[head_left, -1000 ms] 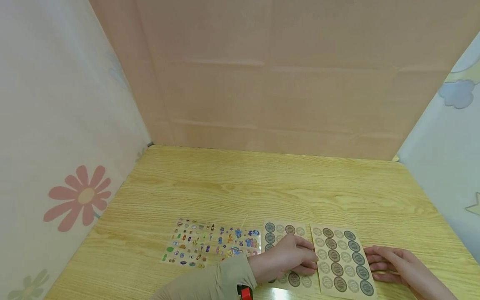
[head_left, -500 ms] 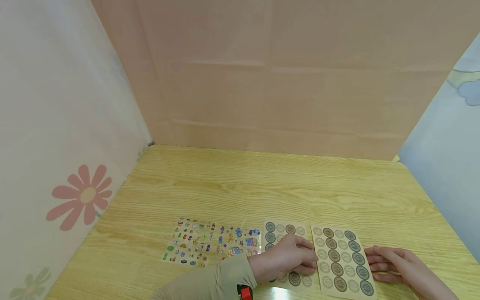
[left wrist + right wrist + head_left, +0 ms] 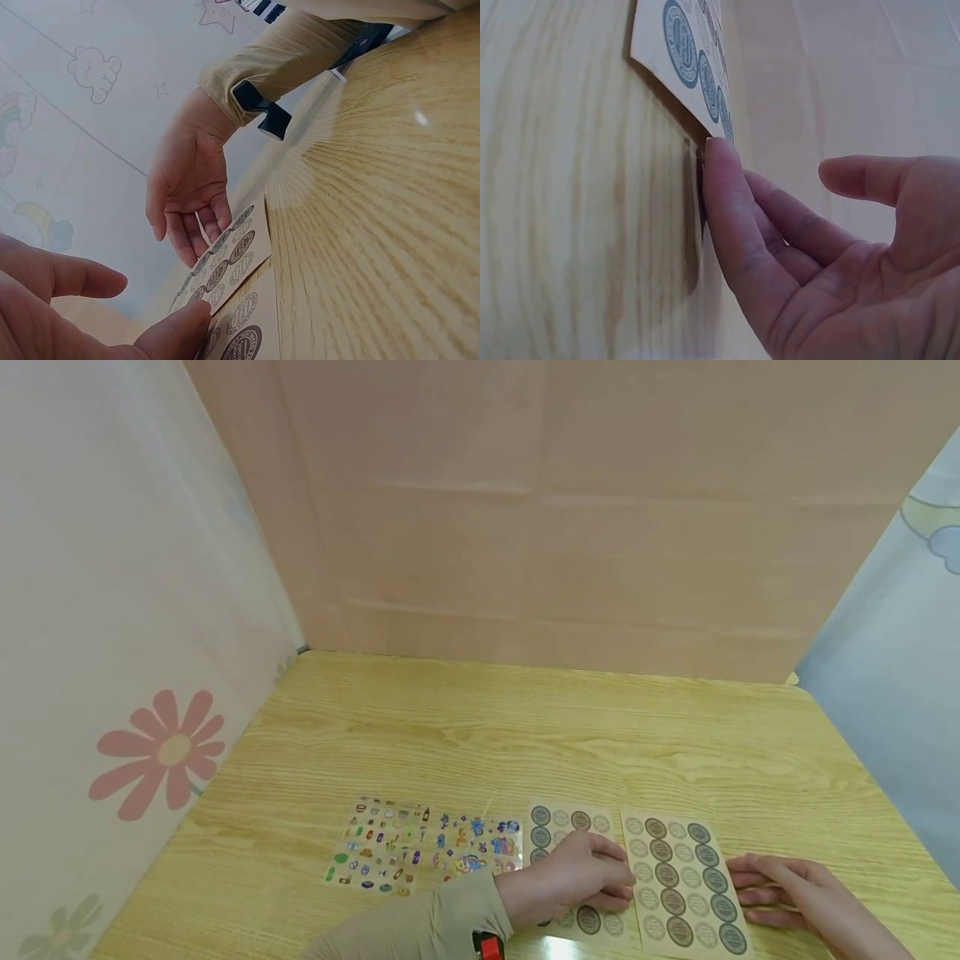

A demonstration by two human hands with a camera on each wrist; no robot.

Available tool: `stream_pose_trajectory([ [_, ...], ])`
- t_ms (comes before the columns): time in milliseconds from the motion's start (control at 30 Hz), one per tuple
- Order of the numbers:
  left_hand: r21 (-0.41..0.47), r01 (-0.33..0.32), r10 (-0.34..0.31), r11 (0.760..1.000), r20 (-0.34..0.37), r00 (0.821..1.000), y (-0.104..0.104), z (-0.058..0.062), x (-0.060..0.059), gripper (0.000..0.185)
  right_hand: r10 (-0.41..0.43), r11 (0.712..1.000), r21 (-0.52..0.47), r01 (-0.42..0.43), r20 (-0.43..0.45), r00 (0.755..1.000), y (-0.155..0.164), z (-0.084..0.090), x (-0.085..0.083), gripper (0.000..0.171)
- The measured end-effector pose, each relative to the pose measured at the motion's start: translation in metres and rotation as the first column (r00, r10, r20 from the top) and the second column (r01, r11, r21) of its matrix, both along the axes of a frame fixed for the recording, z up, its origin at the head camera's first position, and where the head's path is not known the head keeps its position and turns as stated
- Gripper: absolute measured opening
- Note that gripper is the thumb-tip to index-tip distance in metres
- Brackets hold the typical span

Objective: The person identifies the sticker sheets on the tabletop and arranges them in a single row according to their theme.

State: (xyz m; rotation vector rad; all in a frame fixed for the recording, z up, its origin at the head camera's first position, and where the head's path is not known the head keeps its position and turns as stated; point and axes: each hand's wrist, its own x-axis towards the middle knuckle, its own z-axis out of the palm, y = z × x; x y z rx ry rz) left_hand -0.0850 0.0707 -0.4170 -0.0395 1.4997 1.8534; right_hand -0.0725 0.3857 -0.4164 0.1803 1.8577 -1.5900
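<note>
Two tan sheets of round stickers lie side by side on the table. My left hand [image 3: 573,877] rests over the left sticker sheet [image 3: 540,814], hiding its middle, with fingertips by the left edge of the right sticker sheet [image 3: 686,881]. Along that sheet's right edge, my right hand [image 3: 787,893] touches with nearly straight fingers. In the right wrist view, a fingertip [image 3: 721,154] meets the sheet's edge, which stands slightly off the table, and the thumb is apart. The left wrist view shows the left thumb [image 3: 176,330] over the sheets.
Left of the tan sheets lie two clear sheets of small colourful stickers, one with little objects [image 3: 375,847] and one with cartoon figures [image 3: 472,843]. The wood-grain table [image 3: 525,727] meets a brown paper wall [image 3: 525,527] at the back. Patterned cloth [image 3: 112,610] hangs at the sides.
The right sticker sheet has shifted very slightly left, and my right hand with it. My left hand stays almost in place. The head view has turned a little.
</note>
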Motion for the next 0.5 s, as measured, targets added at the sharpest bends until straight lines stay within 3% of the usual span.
stream_pose_trajectory([
  [500, 0.009, -0.007, 0.007, 1.000, 0.008, 1.000, 0.0006, -0.0024, -0.0013, 0.023, 0.007, 1.000, 0.030, -0.007, 0.003, 1.000, 0.0010, 0.0006, 0.0018, 0.050],
])
